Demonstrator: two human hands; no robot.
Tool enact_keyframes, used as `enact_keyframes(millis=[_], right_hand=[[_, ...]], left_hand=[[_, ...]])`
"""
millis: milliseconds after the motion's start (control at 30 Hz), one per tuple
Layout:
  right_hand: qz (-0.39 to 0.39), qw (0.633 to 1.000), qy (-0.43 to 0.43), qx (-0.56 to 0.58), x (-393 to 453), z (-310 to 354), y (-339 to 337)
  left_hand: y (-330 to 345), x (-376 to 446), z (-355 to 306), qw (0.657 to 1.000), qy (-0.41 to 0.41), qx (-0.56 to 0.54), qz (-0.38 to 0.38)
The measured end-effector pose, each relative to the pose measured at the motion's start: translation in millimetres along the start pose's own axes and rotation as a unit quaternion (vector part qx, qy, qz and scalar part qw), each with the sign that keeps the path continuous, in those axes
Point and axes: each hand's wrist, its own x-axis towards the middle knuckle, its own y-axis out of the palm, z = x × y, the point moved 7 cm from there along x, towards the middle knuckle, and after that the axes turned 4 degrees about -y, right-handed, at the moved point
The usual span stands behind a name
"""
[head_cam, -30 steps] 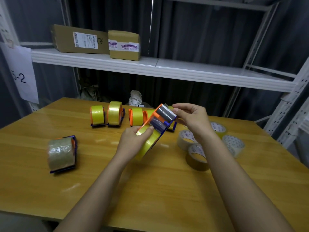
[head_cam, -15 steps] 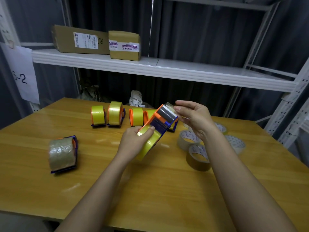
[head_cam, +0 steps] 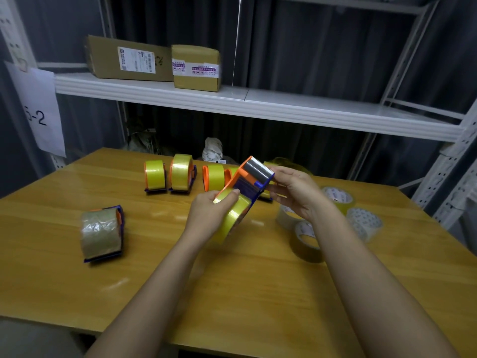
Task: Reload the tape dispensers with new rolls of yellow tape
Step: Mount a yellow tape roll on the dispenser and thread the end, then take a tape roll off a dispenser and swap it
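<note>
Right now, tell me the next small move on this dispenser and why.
Probably draw the tape end up over the roller to the toothed blade. The left hand grips the yellow roll already seated in the dispenser, and the right hand pinches at the blade end, though the strip itself is too faint to confirm.

A single wide-angle camera worn on the person's head looks forward and down across the wooden worktop (head_cam: 77,293), close enough that both forearms run in from the bottom edge toward the frame's centre. The view faces a white metal shelf (head_cam: 284,109) and a dark curtain behind it, with the shelf bending toward the right edge. No second view covers the scene.
</note>
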Motion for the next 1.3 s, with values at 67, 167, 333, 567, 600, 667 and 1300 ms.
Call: enact_keyframes(millis=[67,167,333,567,600,667,1300], right_hand=[[0.013,1.0,0.011,-0.012,1,-8,5],[0.036,0.995,0.021,-0.087,-1,-26,14],[0.015,0.997,-0.026,-0.072,6,-27,31],[0.139,0.988,-0.053,-0.041,15,-22,114],[0.156,0.986,-0.038,-0.037,17,-25,126],[0.194,0.98,-0.013,-0.031,17,-32,151],[0.16,0.984,0.001,0.074,59,-47,269]], left_hand=[[-1,0,1,0.999,-0.023,-0.029,-0.004],[-15,6,5,0.99,-0.065,-0.115,-0.05],[-47,17,-5,0.981,-0.06,-0.162,-0.088],[-96,31,-6,0.976,-0.101,-0.15,-0.12],[-101,32,-5,0.977,-0.104,-0.144,-0.119],[-114,34,-4,0.977,-0.106,-0.141,-0.119],[-209,63,15,0.991,-0.112,0.056,-0.05]])
